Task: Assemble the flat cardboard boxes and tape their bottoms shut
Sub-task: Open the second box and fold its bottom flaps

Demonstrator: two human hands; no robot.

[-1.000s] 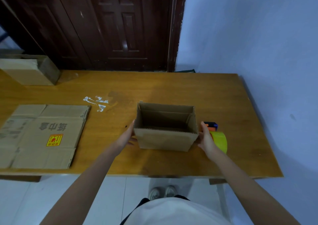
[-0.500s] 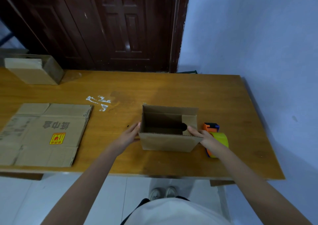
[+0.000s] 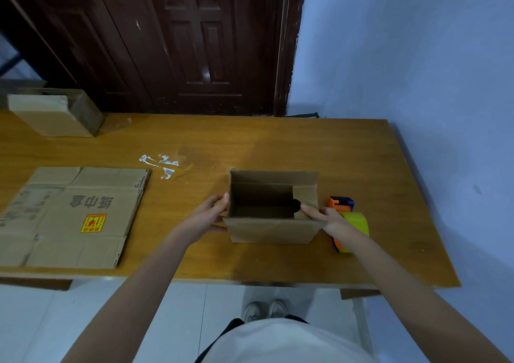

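Near the middle of the frame, on the wooden table (image 3: 278, 140), an erected cardboard box (image 3: 271, 228) stands with its open mouth facing up and its long axis running left to right across the picture. One inner flap (image 3: 306, 196) at the box's right end is folded down inside. The left hand (image 3: 207, 216) presses the box's left end wall with relaxed, nearly straight fingers, holding nothing. The right hand (image 3: 329, 219) reaches over the right rim, its straight fingers resting on the folded flap. Just right of the box, partly behind that hand, lies an orange tape dispenser (image 3: 353, 223) with a yellow roll. At the left edge of the frame a flattened cardboard box (image 3: 69, 215) lies printed side up; another carton (image 3: 58, 112) sits at upper left.
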